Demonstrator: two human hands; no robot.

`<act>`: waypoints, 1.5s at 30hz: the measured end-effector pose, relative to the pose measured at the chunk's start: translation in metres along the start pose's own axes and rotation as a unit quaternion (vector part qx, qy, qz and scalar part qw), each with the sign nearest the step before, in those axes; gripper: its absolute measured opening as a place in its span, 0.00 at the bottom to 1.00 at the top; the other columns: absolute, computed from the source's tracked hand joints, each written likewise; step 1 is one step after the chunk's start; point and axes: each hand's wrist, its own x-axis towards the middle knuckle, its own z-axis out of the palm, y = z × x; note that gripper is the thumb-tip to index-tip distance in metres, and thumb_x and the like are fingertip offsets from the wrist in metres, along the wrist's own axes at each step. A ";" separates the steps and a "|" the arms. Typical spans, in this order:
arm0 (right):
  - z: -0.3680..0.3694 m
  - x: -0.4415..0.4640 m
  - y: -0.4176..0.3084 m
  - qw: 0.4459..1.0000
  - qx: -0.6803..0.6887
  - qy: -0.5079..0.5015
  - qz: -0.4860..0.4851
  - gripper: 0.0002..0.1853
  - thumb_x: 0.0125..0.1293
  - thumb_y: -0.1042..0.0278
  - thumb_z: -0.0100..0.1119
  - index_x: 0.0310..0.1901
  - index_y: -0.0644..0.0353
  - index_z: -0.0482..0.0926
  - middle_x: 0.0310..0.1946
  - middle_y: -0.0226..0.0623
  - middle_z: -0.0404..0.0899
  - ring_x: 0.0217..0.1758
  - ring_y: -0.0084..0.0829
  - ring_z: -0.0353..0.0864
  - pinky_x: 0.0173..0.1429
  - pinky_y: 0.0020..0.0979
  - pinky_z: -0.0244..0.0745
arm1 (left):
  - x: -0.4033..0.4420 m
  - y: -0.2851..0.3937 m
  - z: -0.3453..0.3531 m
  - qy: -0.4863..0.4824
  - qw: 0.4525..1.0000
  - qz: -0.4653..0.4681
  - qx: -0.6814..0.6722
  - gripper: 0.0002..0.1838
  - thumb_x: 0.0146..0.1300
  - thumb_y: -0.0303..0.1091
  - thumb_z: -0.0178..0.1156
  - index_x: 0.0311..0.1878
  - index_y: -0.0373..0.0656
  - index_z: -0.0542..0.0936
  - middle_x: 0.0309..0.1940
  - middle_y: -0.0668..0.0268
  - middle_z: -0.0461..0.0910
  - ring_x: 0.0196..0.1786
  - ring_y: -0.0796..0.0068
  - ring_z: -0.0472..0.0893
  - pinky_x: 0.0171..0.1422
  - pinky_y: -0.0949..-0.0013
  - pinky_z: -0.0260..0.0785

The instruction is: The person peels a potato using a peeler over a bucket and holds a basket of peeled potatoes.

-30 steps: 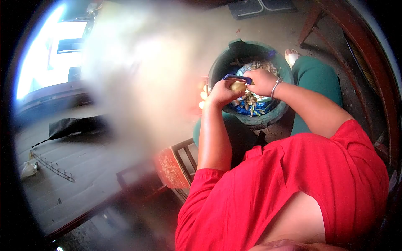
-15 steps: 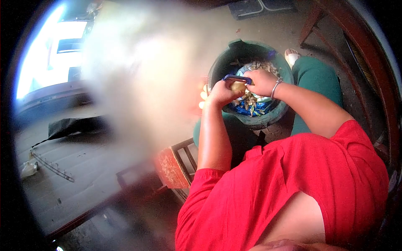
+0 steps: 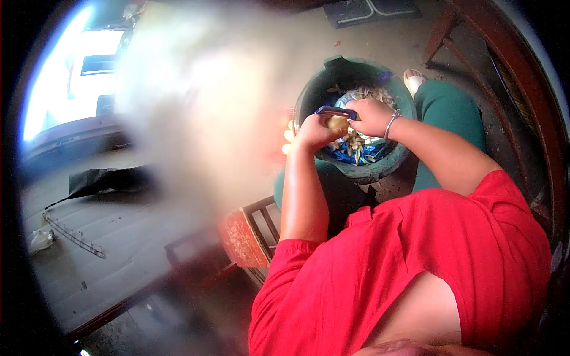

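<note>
One pale-yellow rounded piece [image 3: 337, 123], gripped in the fingers of the left hand [image 3: 314, 132], over a round green plastic bin [image 3: 380, 168].
Fingers of the right hand [image 3: 371, 116] are closed around a narrow dark-blue tool [image 3: 334, 111] beside it. The bin stands between the green-trousered legs [image 3: 451, 115], probably so the pale-brown scraps [image 3: 356, 142] collect directly beneath.
</note>
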 end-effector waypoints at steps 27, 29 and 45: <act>-0.004 -0.002 -0.005 1.000 0.005 0.011 -0.007 0.11 0.52 0.60 0.58 0.32 0.59 0.75 0.28 0.49 0.78 0.36 0.50 0.78 0.41 0.43 0.73 | 0.002 -0.001 0.000 0.002 1.000 0.013 0.002 0.21 0.48 0.28 0.68 0.48 0.41 0.79 0.39 0.67 0.81 0.41 0.79 0.78 0.48 0.74 0.71; -0.004 -0.002 -0.006 1.000 0.007 0.011 -0.005 0.11 0.52 0.60 0.58 0.31 0.59 0.75 0.28 0.49 0.77 0.36 0.50 0.78 0.40 0.43 0.73 | 0.001 0.002 0.000 0.000 1.000 -0.003 -0.011 0.21 0.48 0.28 0.68 0.48 0.41 0.79 0.40 0.67 0.81 0.41 0.78 0.78 0.49 0.73 0.71; -0.002 -0.002 -0.004 0.999 0.021 0.022 -0.019 0.11 0.53 0.59 0.58 0.31 0.58 0.75 0.28 0.49 0.77 0.35 0.50 0.78 0.39 0.43 0.73 | -0.003 0.007 -0.001 0.005 1.000 0.011 -0.003 0.20 0.49 0.31 0.68 0.48 0.41 0.79 0.39 0.67 0.81 0.40 0.80 0.78 0.47 0.73 0.71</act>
